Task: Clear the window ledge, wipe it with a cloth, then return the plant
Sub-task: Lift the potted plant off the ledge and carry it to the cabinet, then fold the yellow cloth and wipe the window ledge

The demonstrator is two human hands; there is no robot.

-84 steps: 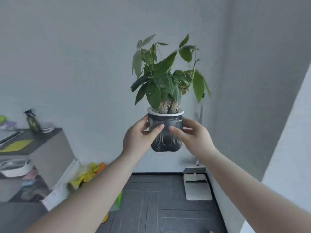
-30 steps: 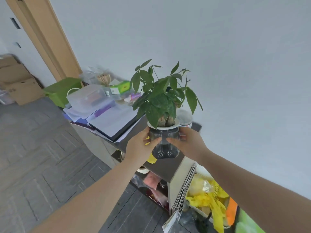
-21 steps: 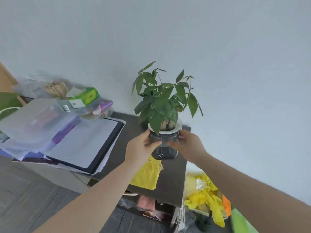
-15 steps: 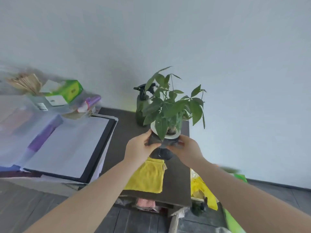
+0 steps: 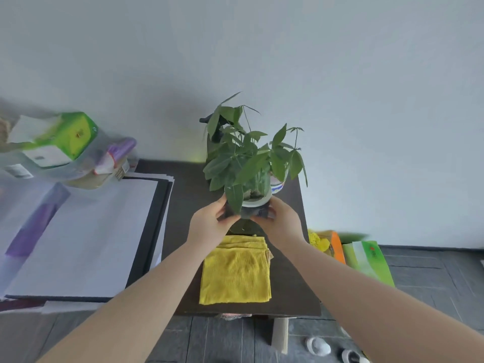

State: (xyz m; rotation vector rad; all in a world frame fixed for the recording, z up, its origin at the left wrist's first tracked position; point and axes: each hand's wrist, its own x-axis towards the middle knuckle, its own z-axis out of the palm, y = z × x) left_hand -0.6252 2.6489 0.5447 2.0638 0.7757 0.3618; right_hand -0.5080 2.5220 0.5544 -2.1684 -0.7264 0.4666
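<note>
Potted plant (image 5: 248, 163) held in both hands above a dark side table (image 5: 290, 260), just beyond the far edge of a folded yellow cloth (image 5: 235, 273). Left hand (image 5: 209, 226) wrapped around the left flank of the dark ribbed pot (image 5: 247, 213), thumb across the front; right hand (image 5: 281, 224) curled round the right flank, fingers mostly hidden behind the pot. Whether the pot base already touches the tabletop: cannot tell, base hidden by hands and shadow.

Step in hand, as judged: setting the plant aside so that the ledge stands clear for wiping. To do well: lower straight down with the pot upright, onto bare tabletop beyond the cloth and not on its edge, so that the cloth lifts free afterwards. Keep clear of the spray bottle (image 5: 213, 142) behind the foliage and the small printed cup (image 5: 278, 185) just right of the rim; leaves likely to brush both. Release only once the base sits flat, one hand after the other.

Appearance of the plant: broad green leaves in fans on thin stalks, a thick braided trunk rising from a white inner rim (image 5: 258, 203), outer pot dark and translucent with vertical ribs. Top-heavy by the look of it, hence liable to tip if set on an uneven fold.

Also on the left: a stack of white sheets on a black board (image 5: 86, 231), a green tissue pack (image 5: 74, 134).
</note>
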